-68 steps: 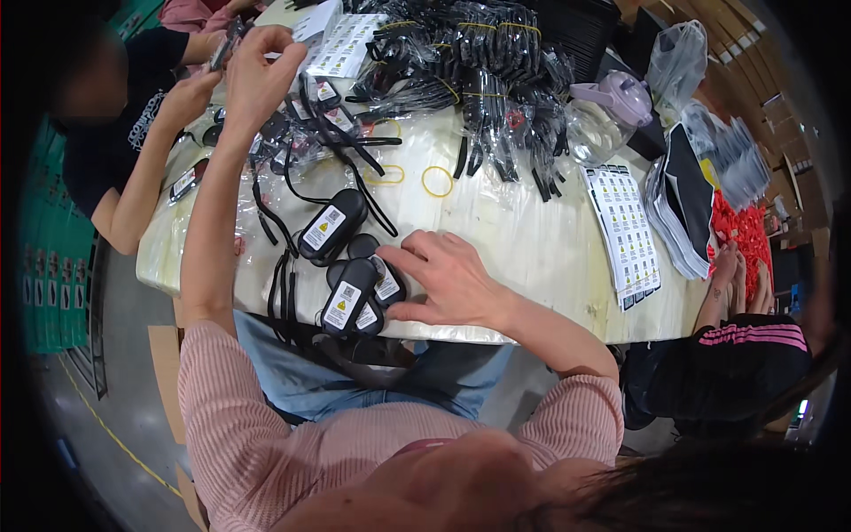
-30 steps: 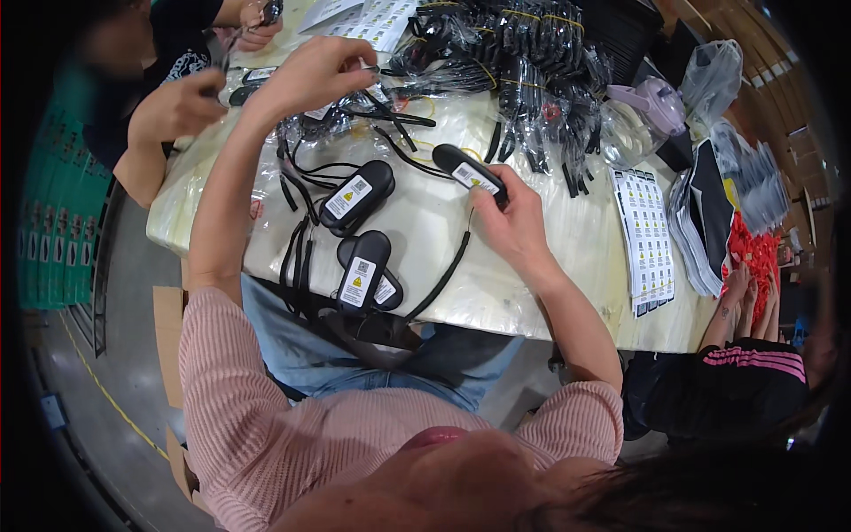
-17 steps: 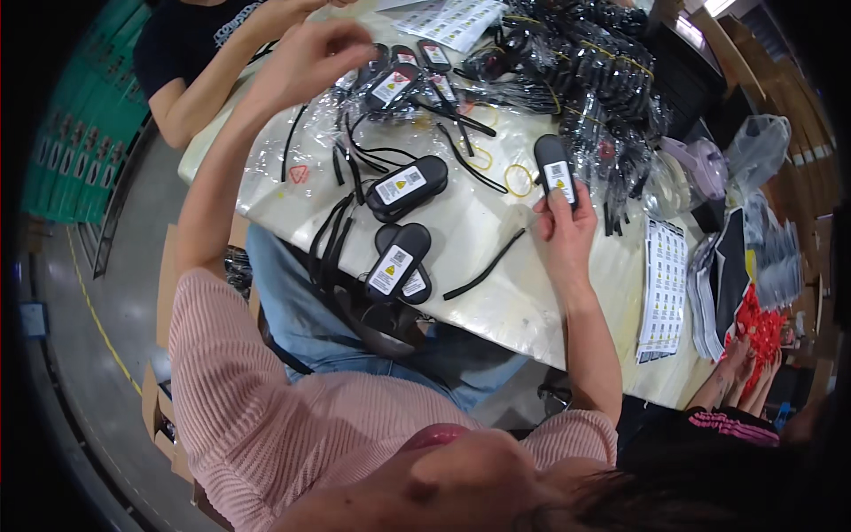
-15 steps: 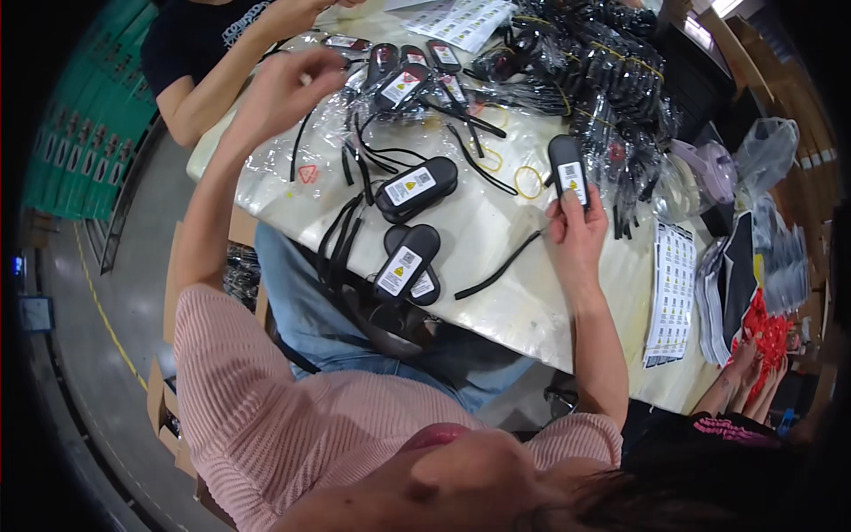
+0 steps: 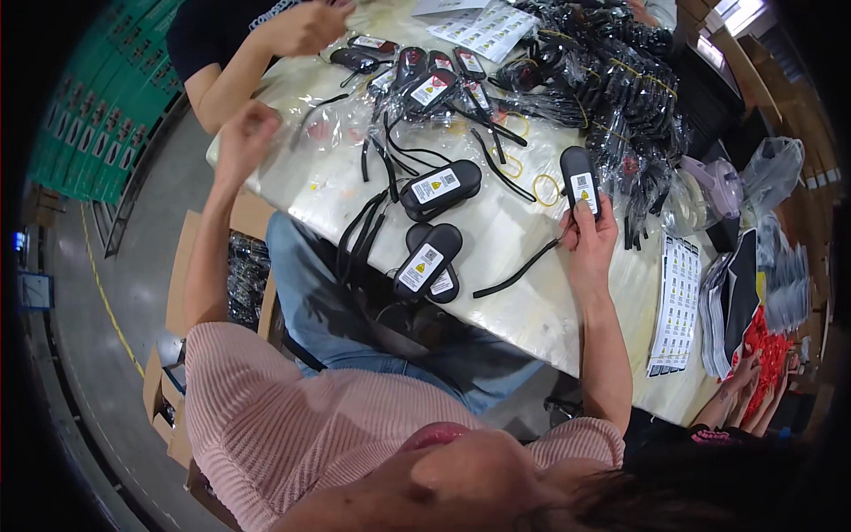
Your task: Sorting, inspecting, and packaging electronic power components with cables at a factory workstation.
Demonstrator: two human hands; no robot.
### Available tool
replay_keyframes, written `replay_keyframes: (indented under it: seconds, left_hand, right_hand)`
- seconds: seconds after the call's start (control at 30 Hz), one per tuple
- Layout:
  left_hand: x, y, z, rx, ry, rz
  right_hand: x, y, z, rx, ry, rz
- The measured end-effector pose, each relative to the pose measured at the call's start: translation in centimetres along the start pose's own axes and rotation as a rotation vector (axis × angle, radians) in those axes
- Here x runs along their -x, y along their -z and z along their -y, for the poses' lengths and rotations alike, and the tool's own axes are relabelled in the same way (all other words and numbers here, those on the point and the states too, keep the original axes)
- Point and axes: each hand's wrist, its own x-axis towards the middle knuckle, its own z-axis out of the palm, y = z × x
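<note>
My right hand [image 5: 592, 235] grips a black oblong device [image 5: 578, 168] by its lower end, upright, with its white label facing up. A black wrist strap [image 5: 519, 270] trails from it onto the table. Over the table's left edge, my left hand [image 5: 248, 137] is closed with fingers curled; what it holds, if anything, I cannot make out. Clear plastic film [image 5: 324, 133] lies beside it. Between my hands lie similar labelled devices in two stacks, an upper stack [image 5: 441, 186] and a lower stack [image 5: 424, 264] at the table's near edge.
Bagged black devices [image 5: 620, 80] are heaped at the back right. Label sheets [image 5: 675, 306] lie at the right, more label sheets [image 5: 487, 31] at the back. A co-worker's hand [image 5: 306, 28] is at the far left. An open carton [image 5: 251, 275] stands below the table's left edge.
My left hand has drawn back toward me and left, away from the plastic-wrapped devices. My right hand still holds its device. The whole view has shifted slightly.
</note>
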Motion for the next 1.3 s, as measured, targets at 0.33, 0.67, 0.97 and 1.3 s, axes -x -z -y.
replay_keyframes:
  seconds: [0.33, 0.67, 0.97, 1.3]
  left_hand:
    - [-5.4, -9.4, -15.5, 0.861, -0.089, 0.211]
    - [-5.3, -16.5, -16.1, 0.816, -0.037, 0.523]
    - [-4.4, -15.7, -16.0, 0.818, -0.079, 0.475]
    - [-3.4, -15.9, -16.9, 0.806, -0.095, 0.542]
  right_hand:
    - [0.4, 0.6, -0.3, -0.107, 0.011, 0.056]
    - [0.5, 1.2, 0.3, -0.054, 0.134, 0.050]
    - [0.7, 0.2, -0.6, 0.207, 0.191, 0.027]
    - [1.1, -0.1, 0.1, 0.079, 0.150, 0.106]
